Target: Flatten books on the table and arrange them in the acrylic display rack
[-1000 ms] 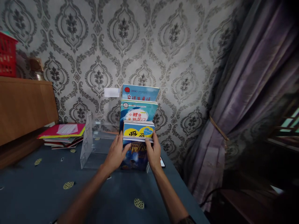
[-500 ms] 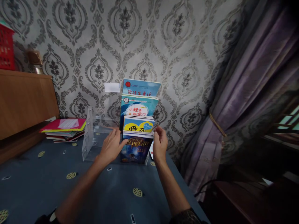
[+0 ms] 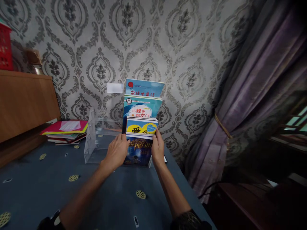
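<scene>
A clear tiered rack [image 3: 90, 140] stands on the table, with picture books stepped up its right side. On the lowest tier is a dark blue book [image 3: 138, 155] with gold lettering, in front of a pale-edged stack. My left hand [image 3: 117, 149] holds its left edge, thumb over the front cover. Closed along the opposite edge is my right hand [image 3: 158, 148], its fingertips near the upper corner. Behind rise a yellow-and-blue book [image 3: 139, 125], a teal book [image 3: 155, 107] and, at the top, a light blue book [image 3: 145, 86]. The fingers behind the books are hidden.
On the left, folders and papers [image 3: 66, 127] lie stacked beside a wooden cabinet [image 3: 26, 95]. A red basket [image 3: 5, 48] sits on the cabinet. Patterned wallpaper [image 3: 100, 68] backs the table, and a purple curtain [image 3: 216, 143] hangs right. A phone-like object [image 3: 165, 159] shows behind my right wrist.
My right hand has moved left, in against the dark blue book's edge. My left hand has shifted slightly right onto its other edge. The books stay in the rack.
</scene>
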Demonstrator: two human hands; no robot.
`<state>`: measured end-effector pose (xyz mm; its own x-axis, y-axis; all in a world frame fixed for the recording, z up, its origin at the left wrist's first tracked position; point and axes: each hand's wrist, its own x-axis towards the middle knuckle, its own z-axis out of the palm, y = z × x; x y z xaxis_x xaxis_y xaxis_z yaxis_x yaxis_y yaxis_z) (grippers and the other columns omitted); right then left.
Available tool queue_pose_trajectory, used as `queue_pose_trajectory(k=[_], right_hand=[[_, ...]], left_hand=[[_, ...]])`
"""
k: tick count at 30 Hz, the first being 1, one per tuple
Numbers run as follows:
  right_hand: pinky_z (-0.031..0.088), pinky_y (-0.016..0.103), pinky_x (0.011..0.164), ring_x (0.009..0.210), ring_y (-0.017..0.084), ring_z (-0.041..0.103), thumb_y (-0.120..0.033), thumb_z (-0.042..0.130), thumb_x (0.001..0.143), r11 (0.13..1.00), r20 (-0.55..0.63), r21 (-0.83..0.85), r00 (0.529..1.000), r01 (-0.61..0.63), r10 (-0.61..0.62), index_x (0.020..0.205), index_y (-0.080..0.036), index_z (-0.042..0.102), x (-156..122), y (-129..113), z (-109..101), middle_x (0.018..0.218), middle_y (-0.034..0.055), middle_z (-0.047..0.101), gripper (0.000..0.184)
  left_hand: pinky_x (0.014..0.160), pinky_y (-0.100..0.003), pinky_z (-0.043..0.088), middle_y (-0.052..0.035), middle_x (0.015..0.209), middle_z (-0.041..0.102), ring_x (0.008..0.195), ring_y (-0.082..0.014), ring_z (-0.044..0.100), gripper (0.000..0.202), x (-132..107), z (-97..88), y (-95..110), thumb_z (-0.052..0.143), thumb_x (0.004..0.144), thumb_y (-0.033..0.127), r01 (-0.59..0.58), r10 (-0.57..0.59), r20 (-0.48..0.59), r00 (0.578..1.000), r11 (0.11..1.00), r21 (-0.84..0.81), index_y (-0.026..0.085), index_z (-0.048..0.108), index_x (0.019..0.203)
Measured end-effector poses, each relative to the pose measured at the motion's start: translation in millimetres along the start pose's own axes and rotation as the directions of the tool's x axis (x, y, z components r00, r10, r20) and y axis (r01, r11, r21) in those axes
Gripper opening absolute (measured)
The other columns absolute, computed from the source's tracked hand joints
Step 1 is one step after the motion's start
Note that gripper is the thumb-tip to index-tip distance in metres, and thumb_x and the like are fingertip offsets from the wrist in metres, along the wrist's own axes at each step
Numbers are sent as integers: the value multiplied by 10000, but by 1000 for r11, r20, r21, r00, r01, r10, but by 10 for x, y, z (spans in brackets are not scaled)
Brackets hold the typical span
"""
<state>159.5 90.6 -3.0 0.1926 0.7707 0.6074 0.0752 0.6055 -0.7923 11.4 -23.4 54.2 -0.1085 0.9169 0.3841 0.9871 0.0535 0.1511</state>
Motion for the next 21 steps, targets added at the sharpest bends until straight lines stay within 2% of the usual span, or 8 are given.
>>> queue_pose_trajectory(k=[5, 8, 11, 13, 18, 21], right_hand=[[277, 478, 1186, 1384, 269, 442, -425, 453, 892, 1000, 19, -11, 1000, 5, -4, 1391, -169, 557, 20, 4, -11, 1470, 84, 526, 571], [273, 479, 1188, 1392, 272, 430, -420, 455, 895, 1000, 43, -5, 999, 9, -9, 1401, -170, 545, 32, 1, -15, 1476, 89, 519, 571], [281, 476, 1184, 1388, 265, 433, -396, 444, 896, 1000, 42, 6, 999, 7, -8, 1401, -178, 544, 36, -11, -9, 1473, 81, 525, 559], [282, 483, 1182, 1382, 268, 441, -383, 444, 893, 1000, 39, 2, 999, 7, -7, 1393, -174, 551, 35, -21, -7, 1467, 87, 530, 553], [290, 483, 1177, 1373, 269, 450, -384, 442, 886, 1000, 29, -4, 1000, 2, -2, 1382, -169, 558, 25, -30, -4, 1462, 95, 534, 553], [309, 485, 1164, 1355, 273, 468, -393, 442, 876, 1000, 13, 2, 1000, -10, 10, 1365, -162, 571, 23, -38, 8, 1447, 100, 549, 557]], left_hand=[[847, -368, 498, -155, 1085, 645, 1045, -274, 640, 185, 10, 80, -8, 390, 1024, 240, -3, 2, -53, 999, 1000, -31, 133, 539, 1045], [830, -352, 506, -149, 1111, 665, 1053, -270, 660, 155, 26, 142, -21, 442, 1008, 229, 11, -24, -90, 996, 990, -139, 143, 498, 1124], [800, -337, 517, -145, 1152, 683, 1035, -264, 688, 368, 43, 200, -30, 504, 980, 202, 22, -64, -157, 986, 967, -253, 157, 371, 1321], [802, -333, 521, -129, 1168, 686, 1040, -262, 690, 460, 50, 235, -42, 522, 972, 193, -9, -50, -205, 977, 962, -274, 181, 322, 1387], [838, -312, 514, -86, 1101, 697, 1031, -240, 682, 260, 57, 316, -96, 511, 983, 191, -105, 44, -272, 961, 972, -212, 208, 520, 1242], [821, -289, 512, -67, 1043, 705, 985, -221, 688, 228, 60, 352, -122, 511, 986, 197, -118, 53, -307, 950, 973, -198, 215, 567, 1207]])
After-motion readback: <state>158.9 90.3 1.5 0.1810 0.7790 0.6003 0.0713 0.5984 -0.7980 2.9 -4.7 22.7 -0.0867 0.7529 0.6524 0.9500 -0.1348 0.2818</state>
